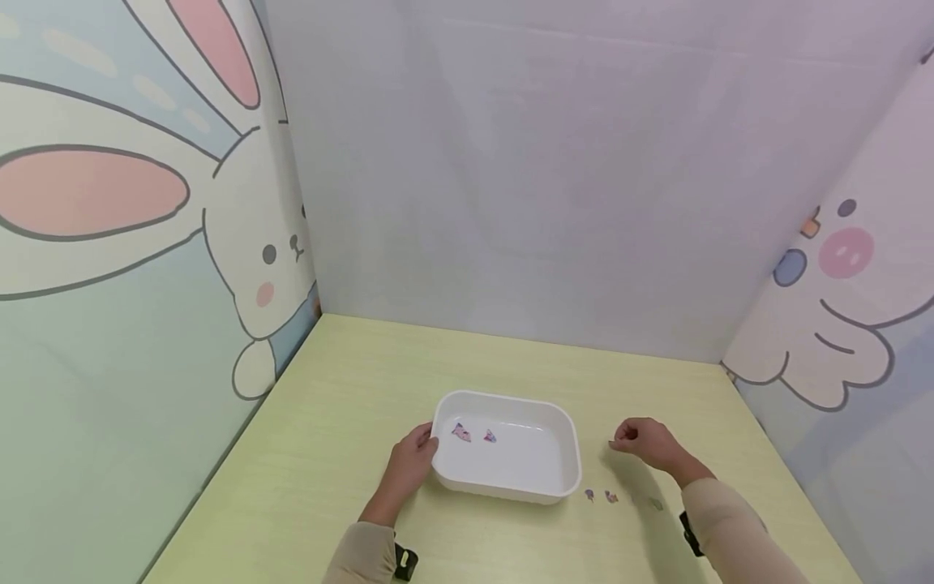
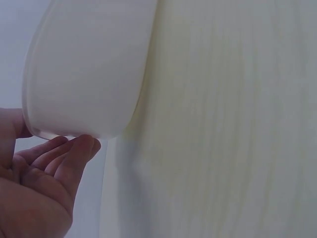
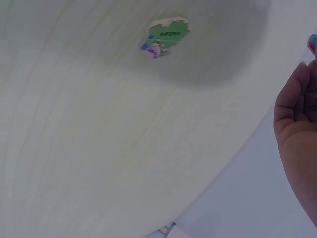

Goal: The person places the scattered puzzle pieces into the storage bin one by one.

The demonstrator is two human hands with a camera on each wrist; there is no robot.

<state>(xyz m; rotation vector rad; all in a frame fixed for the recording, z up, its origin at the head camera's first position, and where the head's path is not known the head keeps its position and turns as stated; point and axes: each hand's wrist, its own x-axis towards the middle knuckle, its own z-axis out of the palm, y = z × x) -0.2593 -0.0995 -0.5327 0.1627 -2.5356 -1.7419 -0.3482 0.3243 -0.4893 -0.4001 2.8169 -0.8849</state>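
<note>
Bracing the white tray [image 1: 503, 491] likely needs only a light hold; the left hand [image 1: 410, 462] grasps its left end as it sits on the table [image 1: 350, 365] between both hands. The right hand [image 1: 649, 442], beyond the tray's right side, has its fingertips drawn into a pinch, apparently on a small coloured bit [image 3: 312, 42] cut off by the right wrist view's edge. Handling such thin bits by one edge should avoid creasing them. Counted: one tray; two hands; two patterned pieces [image 1: 461, 432] in the tray; two small pieces [image 1: 611, 496] and one greenish piece [image 1: 655, 504] on the table.
</note>
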